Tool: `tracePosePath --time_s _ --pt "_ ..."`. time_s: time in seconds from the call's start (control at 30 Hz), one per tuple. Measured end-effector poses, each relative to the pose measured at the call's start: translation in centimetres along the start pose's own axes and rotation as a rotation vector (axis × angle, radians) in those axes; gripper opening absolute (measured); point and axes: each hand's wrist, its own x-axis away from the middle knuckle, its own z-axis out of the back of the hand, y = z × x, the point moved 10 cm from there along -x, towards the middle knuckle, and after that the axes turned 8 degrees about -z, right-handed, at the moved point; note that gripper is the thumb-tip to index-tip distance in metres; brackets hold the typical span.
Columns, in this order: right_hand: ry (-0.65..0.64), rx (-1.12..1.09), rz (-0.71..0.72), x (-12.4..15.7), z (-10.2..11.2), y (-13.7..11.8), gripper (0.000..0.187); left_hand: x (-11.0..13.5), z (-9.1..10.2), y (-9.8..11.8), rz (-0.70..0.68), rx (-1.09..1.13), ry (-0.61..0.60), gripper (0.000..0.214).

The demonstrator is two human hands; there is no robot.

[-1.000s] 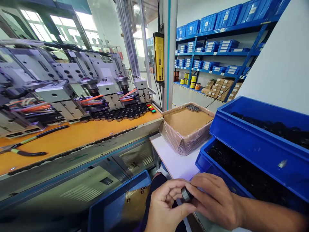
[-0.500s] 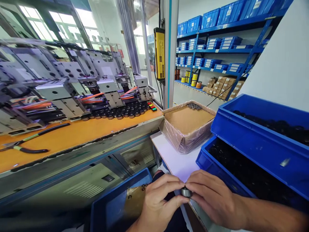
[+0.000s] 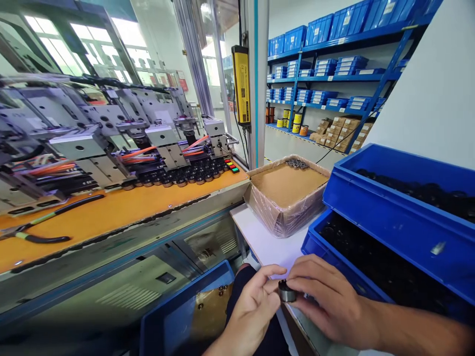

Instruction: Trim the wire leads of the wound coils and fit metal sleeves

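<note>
A small round metal part with a black toothed top (image 3: 287, 292), like a little motor core, is between my hands over the edge of the white side table. My right hand (image 3: 326, 299) is closed on it, fingers at its upper right side and thumb below. My left hand (image 3: 256, 304) is close against the part's left side, with its index finger lifted and stretched above and the thumb apart from it. Whether the left fingertips still touch the part is hard to tell.
Blue bins (image 3: 401, 207) of black parts are stacked at right. A plastic-lined carton (image 3: 285, 190) sits on the white table. At left, pliers (image 3: 44, 240) and rows of round parts (image 3: 181, 175) lie on the orange bench before a machine. Below is a blue tray (image 3: 170, 326).
My left fingers have loosened from the part and spread, the index finger lifting. My right hand keeps hold, and more of the black toothed top shows. The view has shifted slightly.
</note>
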Motion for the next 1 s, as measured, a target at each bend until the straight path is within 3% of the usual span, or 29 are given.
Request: tracePosePath --time_s 0.1,0.3,0.4,0.57,0.7,0.83,0.9,1.0 --pt "-0.016 0.0 -0.012 0.0 -0.3 0.3 0.019 -0.1 0.0 0.8 -0.07 -0.123 -0.034 0.03" --pt "-0.008 -0.045 -0.05 0.0 -0.3 0.9 0.016 0.5 1.1 0.1 -0.051 -0.216 -0.001 0.021" --pt "-0.027 -0.044 -0.056 0.3 -0.6 1.1 0.018 0.7 1.6 2.0 -0.219 -0.518 -0.007 0.02" --pt "-0.012 -0.022 -0.062 0.6 -0.7 1.4 0.014 0.5 -0.2 5.3 -0.539 -1.008 -0.165 0.022" --pt "-0.03 -0.009 -0.055 0.5 -0.9 1.0 0.015 0.8 -1.6 5.6 -0.667 -1.135 -0.232 0.019" --pt "-0.028 0.124 -0.119 0.6 -0.7 1.4 0.017 0.7 -1.7 5.7 -0.647 -1.168 -0.202 0.018" --pt "0.014 0.286 -0.078 0.8 -0.4 1.6 0.022 -0.3 -0.9 7.4 -0.613 -1.316 -0.132 0.013" --pt "0.072 0.45 0.019 1.1 -0.4 1.9 0.034 -2.7 2.2 13.5 -0.552 -1.772 0.093 0.008"
